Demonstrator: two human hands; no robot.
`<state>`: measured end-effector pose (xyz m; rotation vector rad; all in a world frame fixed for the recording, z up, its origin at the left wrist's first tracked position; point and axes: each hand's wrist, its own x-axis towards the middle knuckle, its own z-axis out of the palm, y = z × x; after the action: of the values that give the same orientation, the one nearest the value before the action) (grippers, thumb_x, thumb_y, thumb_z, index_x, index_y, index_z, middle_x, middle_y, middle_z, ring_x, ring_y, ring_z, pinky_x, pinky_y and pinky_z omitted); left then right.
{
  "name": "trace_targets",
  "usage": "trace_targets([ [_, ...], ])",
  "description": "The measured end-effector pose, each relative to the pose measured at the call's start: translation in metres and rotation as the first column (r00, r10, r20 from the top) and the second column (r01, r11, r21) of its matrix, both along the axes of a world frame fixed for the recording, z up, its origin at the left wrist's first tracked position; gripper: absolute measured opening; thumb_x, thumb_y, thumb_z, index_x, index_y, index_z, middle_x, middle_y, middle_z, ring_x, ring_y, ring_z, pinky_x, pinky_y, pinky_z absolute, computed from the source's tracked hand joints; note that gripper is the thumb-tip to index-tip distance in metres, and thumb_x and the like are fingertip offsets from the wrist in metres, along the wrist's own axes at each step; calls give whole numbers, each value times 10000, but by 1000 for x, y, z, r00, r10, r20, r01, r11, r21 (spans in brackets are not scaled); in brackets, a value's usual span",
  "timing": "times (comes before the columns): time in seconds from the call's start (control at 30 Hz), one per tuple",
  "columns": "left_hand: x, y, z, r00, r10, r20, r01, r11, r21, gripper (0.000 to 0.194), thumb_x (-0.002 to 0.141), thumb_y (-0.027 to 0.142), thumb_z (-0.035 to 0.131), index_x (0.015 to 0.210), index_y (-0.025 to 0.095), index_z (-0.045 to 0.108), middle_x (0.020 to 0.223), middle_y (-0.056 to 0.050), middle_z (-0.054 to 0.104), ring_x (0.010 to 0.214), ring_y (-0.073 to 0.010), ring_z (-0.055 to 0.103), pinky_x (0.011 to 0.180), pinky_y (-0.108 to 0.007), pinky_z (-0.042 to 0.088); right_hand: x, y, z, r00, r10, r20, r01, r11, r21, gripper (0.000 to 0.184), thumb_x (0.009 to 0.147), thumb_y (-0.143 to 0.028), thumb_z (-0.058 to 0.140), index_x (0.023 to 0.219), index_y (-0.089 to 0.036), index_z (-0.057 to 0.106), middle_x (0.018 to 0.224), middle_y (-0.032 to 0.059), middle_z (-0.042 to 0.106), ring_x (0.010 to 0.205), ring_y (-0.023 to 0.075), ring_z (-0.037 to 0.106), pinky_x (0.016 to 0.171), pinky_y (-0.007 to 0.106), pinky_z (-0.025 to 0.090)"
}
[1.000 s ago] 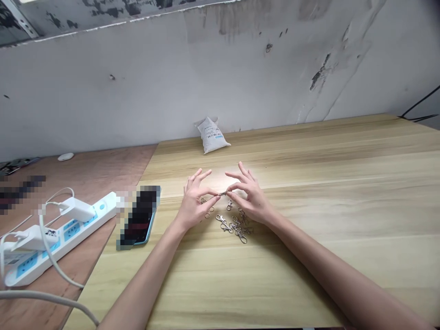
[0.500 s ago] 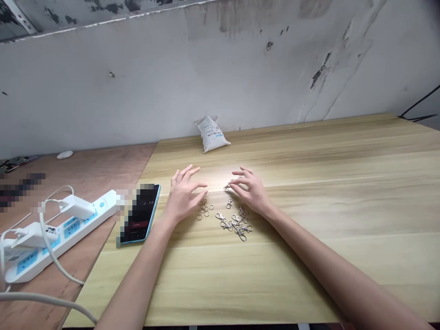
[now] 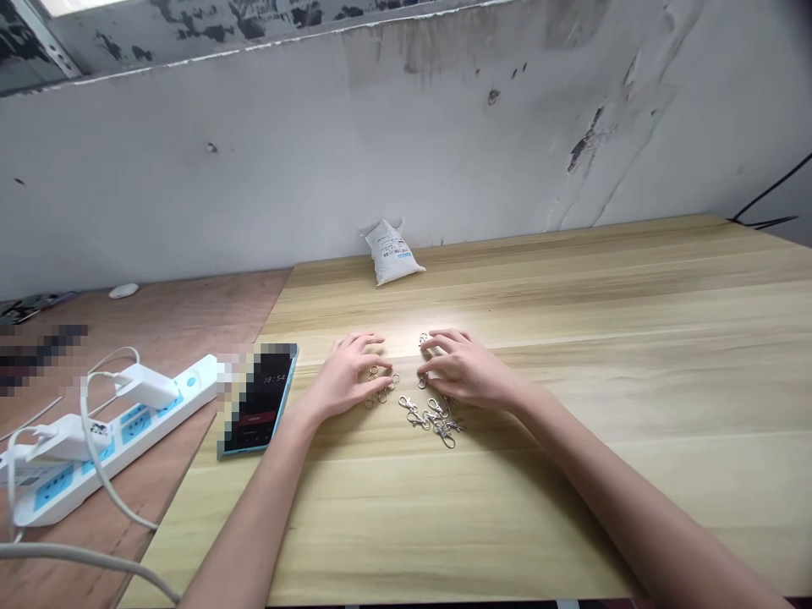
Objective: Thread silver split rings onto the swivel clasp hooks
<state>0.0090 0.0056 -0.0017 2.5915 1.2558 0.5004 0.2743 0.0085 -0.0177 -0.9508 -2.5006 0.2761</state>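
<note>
My left hand (image 3: 352, 374) is at the small metal rings (image 3: 382, 396), palm down, its thumb tip beside one of them. Its fingers are curved and apart, with nothing visibly gripped. Opposite it, my right hand (image 3: 466, 370) has its fingertips closed at a silver swivel clasp (image 3: 422, 382), partly covered by the fingers. Another silver clasp (image 3: 423, 339) lies by the outer fingertips of that hand. A loose pile of swivel clasps (image 3: 437, 416) lies on the wooden tabletop (image 3: 539, 507) nearer me, partly under my right hand.
A phone (image 3: 263, 397) lies left of my left hand. Beyond the hands, a white plastic packet (image 3: 393, 254) stands near the wall. On the brown surface at left are a power strip (image 3: 120, 448) with white chargers and cables, and a white oval object (image 3: 123, 290).
My right hand has let go of one clasp, now on the table, and moved nearer me to another. My left hand has lowered towards the rings, its fingers less spread.
</note>
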Motion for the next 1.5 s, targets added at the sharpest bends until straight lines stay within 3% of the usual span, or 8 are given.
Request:
trace_targets([
  [0.13,9,-1,-6,998,-61,8,61,996,62,146,867,364,651,950,291,746,1272,-53,614,1283,-279,457,1047,-529,372,-8,-1,-5,1000,11,-15,-10,996,87,109,874,-277,650,889,-294,757,1037,47,690,1130,254,545,941,434,411],
  [0.27,15,0,-12,997,-76,3,75,987,139,123,873,333,648,875,270,754,1215,-45,653,1230,-271,501,1014,-499,394,-19,-2,-6,1000,10,25,-14,983,181,177,891,-203,597,789,-229,739,942,56,703,1033,240,567,937,420,392],
  [0.5,23,-2,-13,997,-77,-11,78,976,201,204,931,243,548,875,258,743,1201,-43,671,1204,-256,530,980,-454,422,-23,-5,-3,998,-53,39,48,992,117,151,835,-176,618,705,-211,686,873,53,674,958,224,566,930,402,388],
  [0.73,27,-5,-7,996,-61,65,50,987,154,202,958,241,491,950,232,693,1015,-30,740,1068,-214,599,987,-427,388,-8,-5,3,999,-24,41,21,996,86,165,842,-266,652,693,-244,718,838,16,688,892,201,572,897,390,387],
  [0.97,27,-4,-8,989,-64,130,42,985,165,106,892,223,599,853,240,697,860,3,755,970,-210,620,967,-426,366,-22,-16,16,964,-64,259,3,974,228,272,851,-129,566,625,-221,687,688,41,656,798,214,557,980,414,345],
  [1.17,31,-7,-11,974,-69,214,48,994,101,71,811,151,650,790,220,650,936,-5,755,1068,-224,616,976,-429,390,-31,-15,8,944,-150,293,40,937,348,311,865,-88,493,638,-206,670,650,54,648,733,209,545,1013,415,313],
  [1.3,30,-6,-13,967,-64,247,51,997,60,87,786,133,671,756,210,643,843,-8,731,1002,-213,632,955,-409,422,-29,-12,4,951,-155,266,60,941,334,290,875,-94,494,647,-191,646,654,43,648,714,194,552,979,390,330],
  [1.5,28,-6,-13,952,66,299,-64,998,-17,52,821,235,696,792,216,658,872,-4,714,905,-192,644,929,-390,465,-29,-14,6,969,-162,186,117,966,232,173,807,-74,545,694,-184,615,670,27,661,694,172,563,905,356,360],
])
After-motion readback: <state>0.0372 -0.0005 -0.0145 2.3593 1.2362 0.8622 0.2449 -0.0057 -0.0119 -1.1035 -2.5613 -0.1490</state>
